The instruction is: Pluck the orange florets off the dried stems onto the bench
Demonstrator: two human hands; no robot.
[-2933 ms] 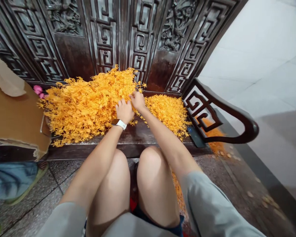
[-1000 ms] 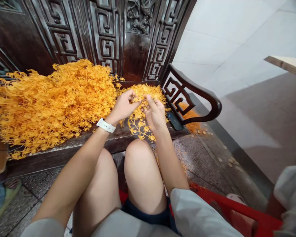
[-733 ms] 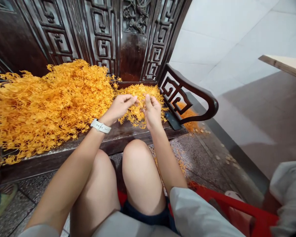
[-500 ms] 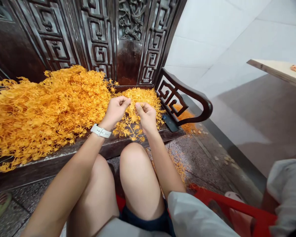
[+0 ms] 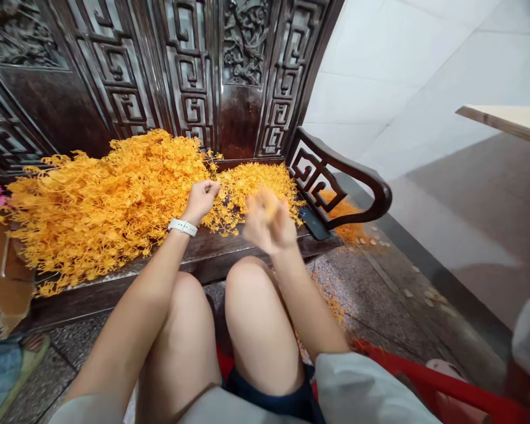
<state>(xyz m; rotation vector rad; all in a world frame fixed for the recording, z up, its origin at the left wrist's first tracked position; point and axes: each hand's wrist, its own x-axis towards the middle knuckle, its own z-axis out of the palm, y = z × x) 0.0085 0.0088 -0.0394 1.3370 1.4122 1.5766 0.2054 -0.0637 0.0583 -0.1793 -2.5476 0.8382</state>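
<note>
Large heap (image 5: 115, 206): orange sprigs piled loose on the left of the surface (image 5: 194, 250), up against the carved back (image 5: 242, 121) — by its bulk, most of the sprigs lie here.
Small heap (image 5: 260, 176): a lower, flatter pile at the right end, beside the armrest (image 5: 357, 175), with some sprigs spread toward the near edge.
How far along: a good deal seems left in the large heap; whether either pile is finished cannot be told. Orange bits (image 5: 333, 303) are scattered below.
Left hand (image 5: 204, 197): near the gap between the heaps, fingers curled in with the thumb against them; too small to tell if a sprig is pinched.
Right hand (image 5: 270, 224): raised before the small heap, blurred — its grip cannot be told.
Forearms (image 5: 139, 306): slanting inward over the knees (image 5: 251, 280), hands apart.
</note>
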